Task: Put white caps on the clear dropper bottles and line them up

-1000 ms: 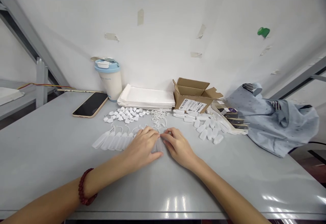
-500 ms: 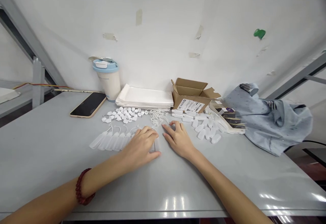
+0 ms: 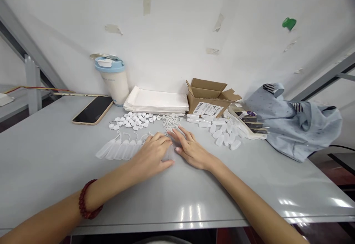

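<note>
A row of translucent plastic sleeves with white cord loops at their tops lies side by side on the table. My left hand rests across the right part of the row, fingers lying over the sleeves and thumb stretched out; it hides several of them. At the row's right end, my right hand has its fingers apart, the fingertips close to my left fingers. Whether its fingertips touch a sleeve or a cord, I cannot tell. Just beyond the hands are a heap of white cords and loose small white caps.
Loose translucent pieces are scattered on the right, before an open cardboard box and a packet of dark strips. Behind are a white paper stack, a lidded cup and a phone. Blue-grey cloth lies far right.
My right hand has moved left, up to the row's end and nearer my left hand. My left hand stays over the sleeves. The view has tilted slightly downward.
</note>
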### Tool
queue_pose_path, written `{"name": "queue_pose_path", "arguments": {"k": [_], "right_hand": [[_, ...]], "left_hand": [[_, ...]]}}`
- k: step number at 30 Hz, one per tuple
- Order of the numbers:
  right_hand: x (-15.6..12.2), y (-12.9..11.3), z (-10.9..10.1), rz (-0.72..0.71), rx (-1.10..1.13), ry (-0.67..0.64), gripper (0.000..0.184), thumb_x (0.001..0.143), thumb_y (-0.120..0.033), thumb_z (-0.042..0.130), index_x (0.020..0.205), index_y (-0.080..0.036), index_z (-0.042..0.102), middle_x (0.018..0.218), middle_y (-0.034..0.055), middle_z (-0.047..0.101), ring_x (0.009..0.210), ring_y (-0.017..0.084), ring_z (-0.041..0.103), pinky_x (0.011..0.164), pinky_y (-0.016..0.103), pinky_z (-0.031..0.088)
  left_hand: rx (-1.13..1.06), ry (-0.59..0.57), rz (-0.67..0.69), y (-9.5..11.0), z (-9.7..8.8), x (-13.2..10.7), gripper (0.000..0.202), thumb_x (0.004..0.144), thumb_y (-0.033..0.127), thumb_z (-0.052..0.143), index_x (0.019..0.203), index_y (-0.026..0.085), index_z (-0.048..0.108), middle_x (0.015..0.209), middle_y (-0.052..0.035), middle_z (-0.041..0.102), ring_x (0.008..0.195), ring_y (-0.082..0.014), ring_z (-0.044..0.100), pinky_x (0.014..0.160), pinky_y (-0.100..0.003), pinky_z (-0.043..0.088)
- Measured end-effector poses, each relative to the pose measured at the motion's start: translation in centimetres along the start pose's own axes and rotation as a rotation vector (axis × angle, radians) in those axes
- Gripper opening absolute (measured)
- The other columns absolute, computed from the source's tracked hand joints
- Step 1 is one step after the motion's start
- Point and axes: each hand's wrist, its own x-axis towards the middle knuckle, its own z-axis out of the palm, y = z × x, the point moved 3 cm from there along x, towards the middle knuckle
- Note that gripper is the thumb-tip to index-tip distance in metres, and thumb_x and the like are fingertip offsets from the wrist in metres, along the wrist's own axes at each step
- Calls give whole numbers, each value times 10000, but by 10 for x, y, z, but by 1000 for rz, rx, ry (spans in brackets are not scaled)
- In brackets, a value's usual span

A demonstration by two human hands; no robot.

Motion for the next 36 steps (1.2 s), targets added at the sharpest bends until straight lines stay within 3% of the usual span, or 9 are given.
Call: {"name": "queue_pose_path", "arguments": {"k": [6,9,14,23,31,36], "right_hand": [[3,-2,0,47,10,-97,641,999,-383,288,1513,-200,-50,1564,83,238,1455,246,-80,1132,533,167],[6,-2,1,29,-1,-113,654,993,-451,271,1516,-186,-18,1553,94,266,1452,260,-96,1130,549,141],[8,3,0,50,4,-43,686,957,-558,278,1500,-153,166,1516,107,344,1439,323,60,1109,566,171],[1,16,-18,272,-106,158,427,1002,-358,294,1277,-107,503,1291,154,589,1311,297,382,1030,500,295],[-2,28,-22,317,-212,216,316,991,-257,320,1147,-161,577,1149,142,660,1187,287,485,926,452,355],[-5,33,-26,298,-164,247,256,959,-177,385,985,-184,640,1077,98,684,1095,249,546,875,394,372]], "left_hand": [[-7,-8,-7,-1,1,0,302,801,271,667,1054,120,602,1140,-122,623,1135,-307,488,938,-480,411],[-17,-7,-18,-3,1,0,315,790,263,673,1061,119,599,1146,-122,620,1145,-307,485,942,-481,407],[-21,18,-2,-7,3,0,368,783,302,692,1093,139,580,1166,-110,613,1161,-296,476,942,-465,409],[11,66,10,-4,4,0,424,759,279,729,1113,133,547,1119,-96,631,1114,-293,496,913,-453,421],[10,115,15,-7,6,0,397,774,275,708,1106,148,530,1110,-99,632,1090,-294,499,898,-455,422],[2,105,22,-7,4,-1,422,770,274,709,1130,152,527,1135,-102,621,1112,-294,484,921,-459,409]]}}
